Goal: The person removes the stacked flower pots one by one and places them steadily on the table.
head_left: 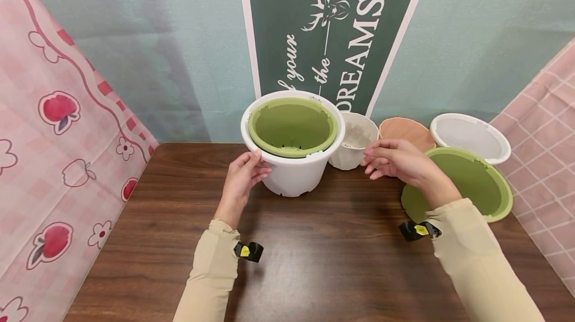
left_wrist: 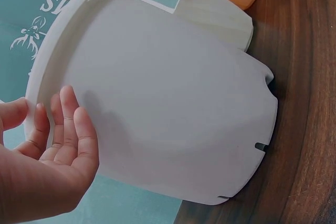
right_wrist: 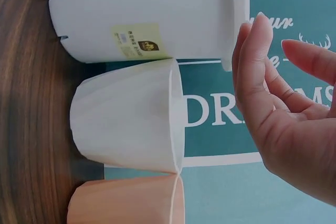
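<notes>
A large white flower pot (head_left: 294, 178) stands upright at the back of the table, with a green pot (head_left: 292, 125) nested inside it. My left hand (head_left: 242, 177) pinches the white pot's rim at its near left, thumb at the rim and fingers beneath it, as the left wrist view shows. To the right, my right hand (head_left: 400, 160) hangs in the air with relaxed, slightly bent fingers and holds nothing. Behind that hand stands a small cream-white pot (right_wrist: 126, 114), beside the large one. A label (right_wrist: 135, 41) is on the large pot's side in the right wrist view.
Right of the cream pot are an orange pot (head_left: 404, 130), a white-rimmed pot (head_left: 471, 135) and a wide green pot (head_left: 478, 182), partly behind the right forearm. The dark wooden table (head_left: 323, 252) meets a teal cloth backdrop (head_left: 143, 62) and pink side cloths.
</notes>
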`<state>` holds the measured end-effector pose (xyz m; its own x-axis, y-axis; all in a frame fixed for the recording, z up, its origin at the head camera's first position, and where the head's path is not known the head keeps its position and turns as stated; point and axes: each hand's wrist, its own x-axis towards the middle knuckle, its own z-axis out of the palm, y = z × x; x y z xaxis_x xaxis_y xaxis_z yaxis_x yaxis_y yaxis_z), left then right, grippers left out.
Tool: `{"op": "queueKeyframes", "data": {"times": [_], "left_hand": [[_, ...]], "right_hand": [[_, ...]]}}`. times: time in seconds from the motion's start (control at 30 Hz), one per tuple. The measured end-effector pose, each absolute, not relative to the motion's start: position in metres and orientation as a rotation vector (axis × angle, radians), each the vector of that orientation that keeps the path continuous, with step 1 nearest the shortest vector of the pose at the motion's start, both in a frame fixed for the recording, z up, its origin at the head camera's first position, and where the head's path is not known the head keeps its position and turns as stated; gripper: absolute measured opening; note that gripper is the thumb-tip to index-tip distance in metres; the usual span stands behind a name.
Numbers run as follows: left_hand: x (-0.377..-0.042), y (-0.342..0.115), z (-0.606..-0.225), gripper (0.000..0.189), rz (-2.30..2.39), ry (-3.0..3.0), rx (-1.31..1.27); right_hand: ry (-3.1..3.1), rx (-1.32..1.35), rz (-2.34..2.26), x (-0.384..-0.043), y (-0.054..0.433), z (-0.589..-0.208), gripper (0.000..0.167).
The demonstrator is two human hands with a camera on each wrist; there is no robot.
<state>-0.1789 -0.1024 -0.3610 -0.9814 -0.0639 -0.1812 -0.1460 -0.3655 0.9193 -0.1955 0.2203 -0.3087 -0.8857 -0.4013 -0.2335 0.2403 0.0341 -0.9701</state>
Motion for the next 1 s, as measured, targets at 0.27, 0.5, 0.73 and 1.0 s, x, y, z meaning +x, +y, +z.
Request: {"op": "queueKeyframes", "data": {"times": [0.27,0.5,0.73,1.0], "left_hand": [[-0.180,-0.102,-0.362,0.021,2.543,1.741,-0.286],[-0.179,-0.102,-0.362,0.020,2.539,1.746,-0.294],[-0.180,-0.102,-0.363,0.020,2.544,1.741,-0.303],[-0.180,-0.102,-0.363,0.020,2.549,1.734,-0.292]], "right_hand": [[1.778,-0.146,-1.952,-0.199,0.213,-0.303,0.008],[1.807,-0.141,-1.950,-0.203,0.207,-0.299,0.009],[1.890,-0.158,-1.909,-0.208,0.203,-0.293,0.008],[1.883,-0.148,-1.939,-0.212,0.197,-0.286,0.007]]}}
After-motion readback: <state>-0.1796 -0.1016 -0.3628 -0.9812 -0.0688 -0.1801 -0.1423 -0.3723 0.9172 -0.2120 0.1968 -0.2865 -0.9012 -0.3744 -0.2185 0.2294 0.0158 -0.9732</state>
